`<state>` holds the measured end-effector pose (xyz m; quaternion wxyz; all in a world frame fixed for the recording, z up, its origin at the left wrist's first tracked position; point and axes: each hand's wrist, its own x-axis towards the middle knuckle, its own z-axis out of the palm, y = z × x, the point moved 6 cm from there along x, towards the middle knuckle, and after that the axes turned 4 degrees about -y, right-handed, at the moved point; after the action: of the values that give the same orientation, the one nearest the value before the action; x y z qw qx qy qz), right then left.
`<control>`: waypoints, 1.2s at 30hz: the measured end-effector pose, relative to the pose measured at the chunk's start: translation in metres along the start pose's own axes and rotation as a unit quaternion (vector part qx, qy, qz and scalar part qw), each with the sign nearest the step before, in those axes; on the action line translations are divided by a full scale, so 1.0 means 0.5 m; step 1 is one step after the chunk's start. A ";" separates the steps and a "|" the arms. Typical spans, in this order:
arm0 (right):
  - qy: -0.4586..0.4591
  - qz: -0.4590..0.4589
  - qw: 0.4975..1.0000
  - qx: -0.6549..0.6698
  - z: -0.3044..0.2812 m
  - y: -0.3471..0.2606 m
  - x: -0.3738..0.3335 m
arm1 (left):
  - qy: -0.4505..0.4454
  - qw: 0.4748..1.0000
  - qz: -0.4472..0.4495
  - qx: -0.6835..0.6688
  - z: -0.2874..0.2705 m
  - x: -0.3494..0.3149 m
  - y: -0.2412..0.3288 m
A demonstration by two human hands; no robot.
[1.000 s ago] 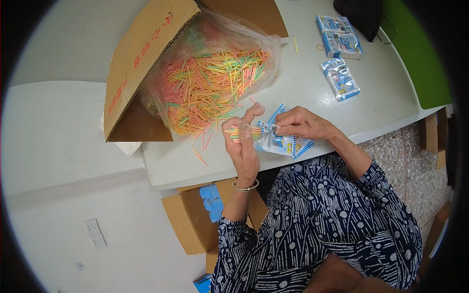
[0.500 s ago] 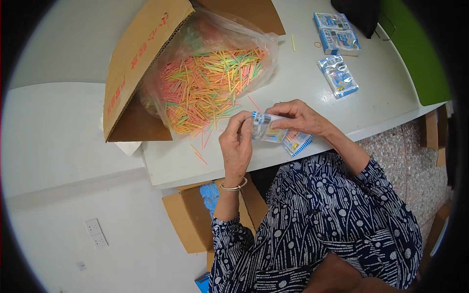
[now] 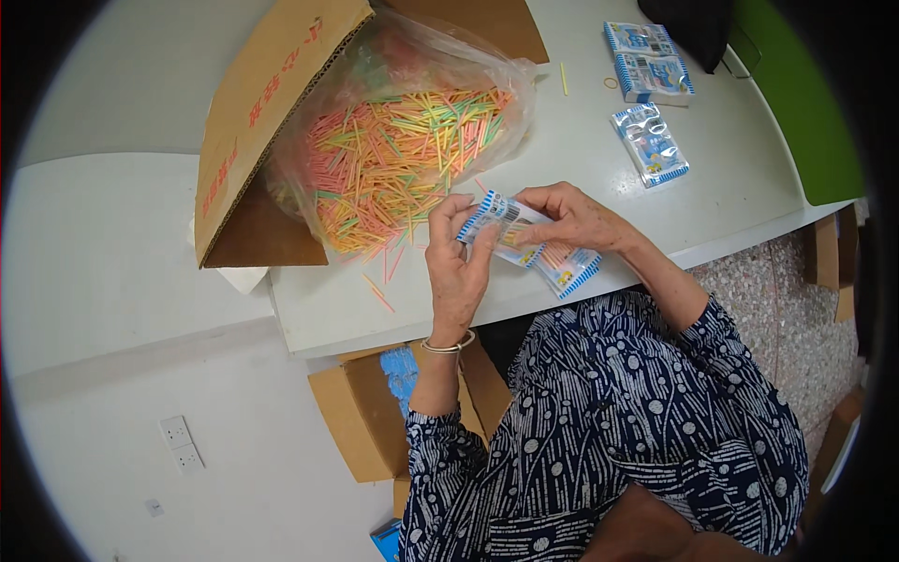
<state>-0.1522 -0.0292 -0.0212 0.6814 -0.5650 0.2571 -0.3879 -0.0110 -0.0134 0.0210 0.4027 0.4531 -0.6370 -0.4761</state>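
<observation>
Between both hands is a small clear plastic packet point(image 3: 513, 245) with blue-striped ends, held tilted over the table's near edge. My left hand point(image 3: 456, 272) is closed on its left end, thumb in front and fingers behind. My right hand point(image 3: 579, 223) pinches its right side between thumb and fingers. Just below the right hand lies a second packet point(image 3: 571, 272), with pinkish sticks showing through it. Beyond my left hand, a clear plastic bag point(image 3: 520, 84) spills thin pink, yellow and green sticks point(image 3: 393, 169) toward the table edge.
The bag sits in a tipped cardboard box point(image 3: 272, 122). Several filled packets point(image 3: 651, 145) lie at the right on the white table point(image 3: 721, 178), near a rubber band point(image 3: 611, 82) and one loose yellow stick point(image 3: 564, 79). Below the edge stands an open carton point(image 3: 361, 421) with blue packaging inside.
The packet's left end has tipped upward, and more of its striped edge shows. My left fingers have shifted along it; my right hand has moved slightly.
</observation>
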 end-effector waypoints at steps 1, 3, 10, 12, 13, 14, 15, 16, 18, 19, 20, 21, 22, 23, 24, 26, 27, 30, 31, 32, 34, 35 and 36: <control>-0.035 -0.001 0.999 -0.035 0.004 0.002 0.003 | 0.008 1.000 0.000 -0.015 0.000 -0.001 0.002; -0.063 0.073 0.995 -0.037 -0.001 0.017 -0.001 | 0.021 0.999 -0.001 -0.029 0.007 -0.005 0.006; -0.014 0.171 0.981 -0.089 -0.033 0.012 -0.026 | 0.079 0.996 0.021 -0.034 -0.075 -0.043 -0.041; 0.009 0.133 0.989 -0.061 -0.042 0.018 -0.021 | 0.116 0.979 -0.043 0.162 -0.166 -0.065 -0.076; 0.039 0.098 0.994 -0.033 -0.050 0.018 -0.021 | 0.136 0.946 -0.081 0.282 -0.207 -0.078 -0.085; 0.046 0.103 0.993 -0.037 -0.055 0.020 -0.020 | 0.135 0.947 -0.079 0.282 -0.241 -0.090 -0.107; 0.045 0.101 0.993 -0.036 -0.054 0.016 -0.015 | 0.130 0.900 -0.061 0.411 -0.271 -0.100 -0.125; 0.035 0.110 0.992 -0.049 -0.048 0.014 -0.011 | 0.119 0.839 -0.041 0.529 -0.273 -0.098 -0.124; 0.033 0.121 0.990 -0.066 -0.040 0.006 -0.005 | 0.120 0.816 -0.023 0.565 -0.272 -0.097 -0.139; 0.017 0.133 0.988 -0.073 -0.032 0.005 -0.001 | 0.125 0.789 -0.009 0.602 -0.268 -0.096 -0.141; 0.001 0.146 0.986 -0.081 -0.026 0.003 0.002 | 0.122 0.792 -0.004 0.599 -0.272 -0.094 -0.152; 0.010 0.146 0.986 -0.085 -0.027 0.002 0.003 | 0.126 0.773 -0.016 0.621 -0.279 -0.087 -0.163; 0.000 0.141 0.987 -0.072 -0.023 0.006 0.005 | 0.130 0.754 -0.028 0.643 -0.285 -0.081 -0.173; -0.011 0.135 0.989 -0.059 -0.021 0.013 0.006 | 0.126 0.758 -0.020 0.640 -0.288 -0.076 -0.181; 0.003 0.136 0.989 -0.049 -0.027 0.028 0.006 | 0.121 0.759 -0.027 0.639 -0.285 -0.065 -0.176; 0.011 0.118 0.992 -0.030 -0.020 0.016 0.007 | 0.115 0.761 -0.032 0.638 -0.289 -0.057 -0.173; 0.010 0.101 0.995 -0.009 -0.018 0.011 0.007 | 0.101 0.766 -0.033 0.633 -0.290 -0.055 -0.173; 0.009 0.130 0.991 -0.013 -0.036 0.038 0.007 | 0.094 0.775 -0.003 0.624 -0.282 -0.056 -0.145; 0.011 0.128 0.992 -0.013 -0.036 0.032 0.007 | 0.103 0.779 0.021 0.618 -0.276 -0.055 -0.118; 0.003 0.134 0.991 -0.009 -0.033 0.029 0.008 | 0.103 0.778 0.021 0.619 -0.266 -0.049 -0.091; -0.007 0.140 0.990 -0.006 -0.023 0.023 0.010 | 0.097 0.925 -0.029 0.366 -0.251 -0.037 -0.047; -0.011 0.146 0.989 0.001 -0.015 0.020 0.010 | 0.100 0.925 -0.029 0.366 -0.229 -0.027 -0.018; -0.009 0.152 0.988 0.008 -0.014 0.016 0.005 | 0.097 0.978 0.005 0.187 -0.193 -0.004 0.005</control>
<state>-0.1543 -0.0349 -0.0305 0.7392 -0.5174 0.3305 -0.2769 0.0801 -0.0342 0.0447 0.3732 0.5616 -0.6746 -0.3003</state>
